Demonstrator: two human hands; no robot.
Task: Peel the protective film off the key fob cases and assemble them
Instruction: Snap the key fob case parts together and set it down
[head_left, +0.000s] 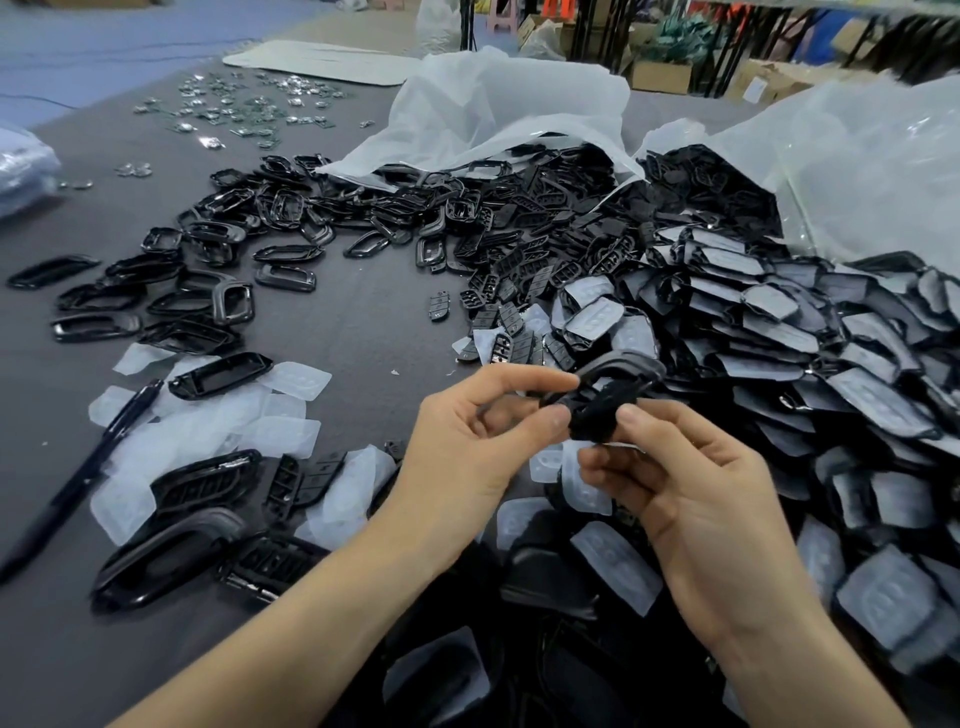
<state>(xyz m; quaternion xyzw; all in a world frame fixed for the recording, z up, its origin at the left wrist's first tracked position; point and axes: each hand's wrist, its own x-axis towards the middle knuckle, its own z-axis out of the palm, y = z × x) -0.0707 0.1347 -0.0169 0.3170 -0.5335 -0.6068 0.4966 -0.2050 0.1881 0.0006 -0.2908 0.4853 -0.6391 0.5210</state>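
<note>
A black key fob case is held above the table in the middle of the view. My left hand pinches its left end between thumb and forefinger. My right hand pinches its lower right side, fingers curled under it. The piece looks like a frame with an inner black part, blurred. Peeled translucent film pieces lie scattered on the grey table to the left. A big heap of film-covered case halves rises on the right.
Loose black frames spread across the middle left. Button pads lie near the centre. A black pen lies at the left. Two white plastic bags spill parts at the back. Small shiny pieces are scattered far left.
</note>
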